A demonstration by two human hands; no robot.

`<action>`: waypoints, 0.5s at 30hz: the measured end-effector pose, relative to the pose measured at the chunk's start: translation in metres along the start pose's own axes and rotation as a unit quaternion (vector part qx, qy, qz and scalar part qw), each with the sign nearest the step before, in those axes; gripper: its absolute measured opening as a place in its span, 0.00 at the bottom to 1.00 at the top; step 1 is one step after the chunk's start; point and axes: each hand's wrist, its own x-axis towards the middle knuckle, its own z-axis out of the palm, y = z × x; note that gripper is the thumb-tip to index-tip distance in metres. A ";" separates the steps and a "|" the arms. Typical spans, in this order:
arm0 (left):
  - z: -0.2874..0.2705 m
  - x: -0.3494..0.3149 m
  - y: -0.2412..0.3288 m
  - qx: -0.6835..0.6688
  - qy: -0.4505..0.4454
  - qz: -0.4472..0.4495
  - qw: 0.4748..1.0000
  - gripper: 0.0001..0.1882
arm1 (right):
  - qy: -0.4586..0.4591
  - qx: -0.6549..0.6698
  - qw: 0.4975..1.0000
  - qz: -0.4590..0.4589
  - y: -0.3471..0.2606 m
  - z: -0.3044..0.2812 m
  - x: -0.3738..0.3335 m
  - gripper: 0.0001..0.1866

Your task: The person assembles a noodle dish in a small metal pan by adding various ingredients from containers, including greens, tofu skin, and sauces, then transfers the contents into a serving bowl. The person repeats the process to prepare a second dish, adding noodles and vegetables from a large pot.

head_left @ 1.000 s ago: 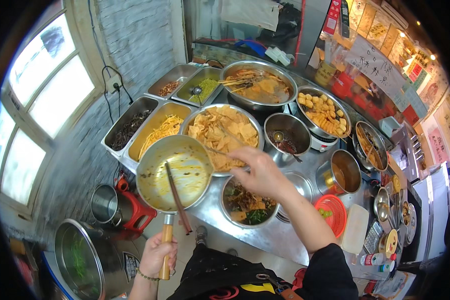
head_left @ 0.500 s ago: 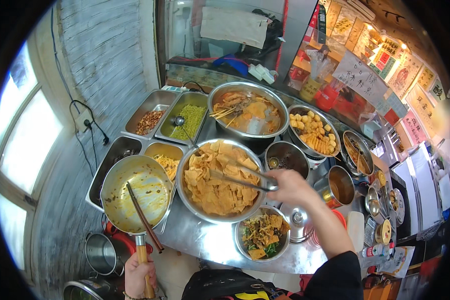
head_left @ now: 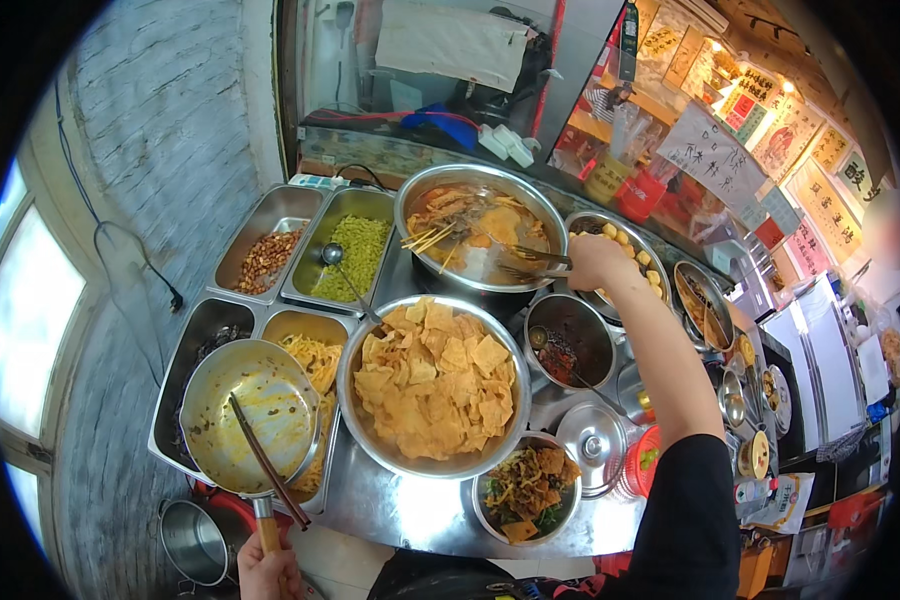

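Tongs (head_left: 544, 257) in right hand (head_left: 600, 263), pinched at the handle end, slightly parted over the right side of a far broth basin (head_left: 480, 175). Grips a saucepan (head_left: 220, 435) by its wooden handle (head_left: 268, 530) at near left, left hand (head_left: 268, 573) wrapped around it; chopsticks (head_left: 267, 463) slanting across the pan's rim. Nearer than basin, large bowl (head_left: 362, 437) of golden sheets (head_left: 437, 385).

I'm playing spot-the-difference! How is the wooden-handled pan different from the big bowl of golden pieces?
The pan has a wooden handle held in the left hand; the bowl shows no handle and stands on the counter. The pan is smeared inside, with chopsticks in it, while the bowl is heaped with golden pieces. The pan looks smaller than the bowl here. Both are round and silvery.
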 end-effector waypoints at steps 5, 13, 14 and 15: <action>-0.003 0.007 0.000 0.016 -0.003 -0.014 1.000 0.03 | 0.011 -0.020 1.000 -0.012 -0.014 0.021 0.018 0.15; -0.010 0.011 -0.003 0.013 -0.006 -0.006 1.000 0.04 | 0.020 0.011 1.000 0.002 0.004 -0.002 0.000 0.13; -0.008 0.013 -0.002 0.016 -0.010 -0.007 1.000 0.04 | 0.022 0.017 1.000 -0.002 0.009 -0.004 -0.001 0.13; -0.008 0.014 -0.003 0.020 -0.013 -0.008 1.000 0.04 | 0.018 0.013 1.000 0.001 0.016 -0.008 -0.004 0.13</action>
